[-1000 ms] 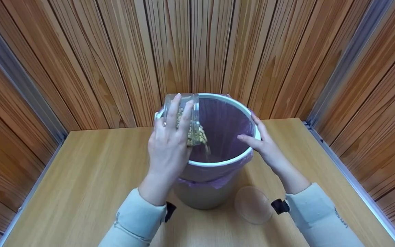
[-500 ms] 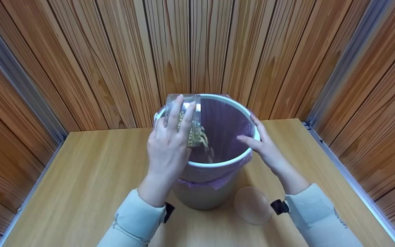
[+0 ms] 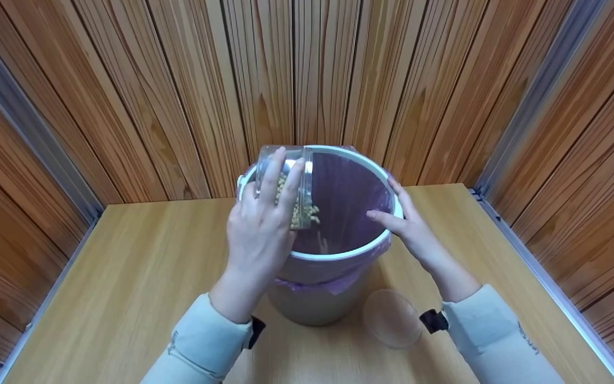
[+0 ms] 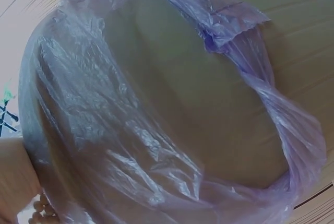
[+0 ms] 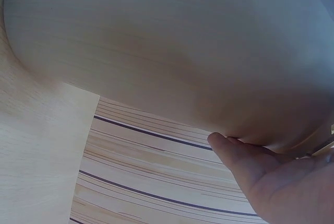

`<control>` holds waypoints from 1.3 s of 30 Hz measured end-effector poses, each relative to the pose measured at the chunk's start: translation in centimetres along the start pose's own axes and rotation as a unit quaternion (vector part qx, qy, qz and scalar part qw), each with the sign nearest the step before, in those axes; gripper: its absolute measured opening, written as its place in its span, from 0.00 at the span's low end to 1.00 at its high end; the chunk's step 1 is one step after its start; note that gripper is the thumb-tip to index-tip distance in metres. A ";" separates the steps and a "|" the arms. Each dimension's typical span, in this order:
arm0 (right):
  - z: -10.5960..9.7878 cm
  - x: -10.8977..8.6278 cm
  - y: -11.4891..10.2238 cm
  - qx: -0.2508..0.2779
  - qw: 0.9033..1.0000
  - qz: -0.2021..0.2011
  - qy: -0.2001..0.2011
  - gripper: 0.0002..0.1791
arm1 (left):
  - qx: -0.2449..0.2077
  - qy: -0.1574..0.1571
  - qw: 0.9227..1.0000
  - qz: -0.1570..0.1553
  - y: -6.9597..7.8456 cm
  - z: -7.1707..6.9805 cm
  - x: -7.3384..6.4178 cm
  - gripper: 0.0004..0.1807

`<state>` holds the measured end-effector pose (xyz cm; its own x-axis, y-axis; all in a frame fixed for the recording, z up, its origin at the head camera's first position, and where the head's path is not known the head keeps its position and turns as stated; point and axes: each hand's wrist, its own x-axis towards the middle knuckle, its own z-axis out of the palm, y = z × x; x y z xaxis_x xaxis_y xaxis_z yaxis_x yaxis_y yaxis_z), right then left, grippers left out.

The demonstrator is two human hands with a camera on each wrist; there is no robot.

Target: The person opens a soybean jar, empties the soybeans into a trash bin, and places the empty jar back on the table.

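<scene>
My left hand [image 3: 256, 229] grips a clear plastic jar [image 3: 307, 176], tipped on its side over the left of a trash can [image 3: 339, 257]. Small tan pieces [image 3: 313, 213], bean-like, lie in the jar and spill from its mouth; a few fall inside the can. A thin purple bag [image 3: 344, 197] lines the can and folds down outside, as the left wrist view shows on its overhang [image 4: 240, 31]. My right hand [image 3: 419, 232] holds the can's right rim, thumb over the inside. In the right wrist view, that hand [image 5: 287, 185] lies against the can's wall [image 5: 130, 36].
A round clear lid [image 3: 392, 319] lies on the wooden table [image 3: 142, 277], right of the can's base. Wood-panelled walls [image 3: 264, 64] rise behind and at both sides. Metal strips [image 3: 547, 96] run along the corners.
The jar has shifted slightly right, and the pieces in it look fewer. The falling stream swelled half a second ago and is thinner now. My right hand stays on the rim.
</scene>
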<state>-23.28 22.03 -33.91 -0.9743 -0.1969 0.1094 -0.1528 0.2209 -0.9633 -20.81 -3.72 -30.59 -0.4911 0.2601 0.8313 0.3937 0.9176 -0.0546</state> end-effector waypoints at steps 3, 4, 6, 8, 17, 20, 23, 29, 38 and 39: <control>0.0 -0.1 0.0 0.001 1.000 -0.003 -0.003 0.45 | -0.007 -0.005 1.000 0.000 0.1 -0.1 -0.1 0.46; 0.0 -0.1 0.0 0.002 1.000 -0.005 -0.004 0.45 | -0.008 -0.007 1.000 0.000 0.0 -0.1 -0.1 0.46; 0.0 -0.1 0.0 0.004 1.000 -0.007 -0.004 0.45 | -0.010 -0.011 1.000 0.001 0.0 -0.2 -0.1 0.47; 0.0 -0.1 0.0 0.003 1.000 -0.007 -0.004 0.45 | -0.007 -0.014 1.000 0.004 0.0 -0.2 0.0 0.47; 0.2 0.2 0.1 0.003 1.000 -0.003 -0.007 0.46 | 0.011 -0.031 0.999 0.020 -0.4 -0.5 0.3 0.51; 0.1 0.3 0.1 0.007 1.000 0.003 -0.006 0.47 | 0.018 -0.034 0.999 0.028 -0.6 -0.5 0.5 0.50; 0.0 0.4 0.0 0.004 1.000 0.007 -0.005 0.47 | 0.031 -0.030 0.999 0.032 -1.0 -0.6 0.7 0.50; -0.2 0.5 -0.2 -0.001 1.000 0.007 -0.001 0.47 | 0.046 -0.014 0.997 0.053 -1.6 -0.5 0.9 0.45; 0.1 0.6 -0.1 0.004 1.000 0.002 -0.003 0.47 | 0.051 0.015 0.991 0.123 -2.0 -0.2 0.8 0.36; 0.1 0.5 0.0 0.004 1.000 0.002 -0.003 0.47 | 0.050 0.020 0.990 0.128 -2.0 -0.2 0.8 0.36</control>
<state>-23.78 21.79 -33.85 -0.9739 -0.2023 0.1029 -0.1464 0.2135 -0.9659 -21.83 -5.40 -29.69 -0.3529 0.4771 0.8049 0.4204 0.8493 -0.3191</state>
